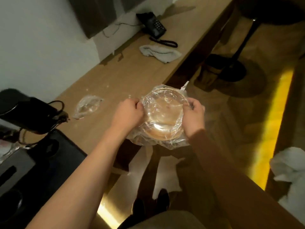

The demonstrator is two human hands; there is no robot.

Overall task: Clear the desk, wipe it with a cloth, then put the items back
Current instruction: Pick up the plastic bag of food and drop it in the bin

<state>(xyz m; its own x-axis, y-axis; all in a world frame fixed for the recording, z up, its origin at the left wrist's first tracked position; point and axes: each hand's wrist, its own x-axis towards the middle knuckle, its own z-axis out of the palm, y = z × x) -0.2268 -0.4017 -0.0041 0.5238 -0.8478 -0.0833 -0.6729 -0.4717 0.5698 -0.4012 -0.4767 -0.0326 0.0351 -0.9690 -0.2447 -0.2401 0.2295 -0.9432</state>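
Note:
A round glass dish wrapped in clear plastic (165, 114) is held over the front edge of the long wooden desk (115, 76). My left hand (127, 113) grips its left rim with curled fingers. My right hand (194, 115) pinches the right rim and the plastic. A second small item in clear plastic (87, 105) lies on the desk to the left. A grey cloth (160, 52) lies crumpled farther along the desk.
A black telephone (152, 24) with a coiled cord sits at the far end. A black kettle (24, 111) with a cable stands at the left, above a dark tray (49, 162). A stool base (231, 70) is on the floor right of the desk. White fabric (290, 166) lies at the right.

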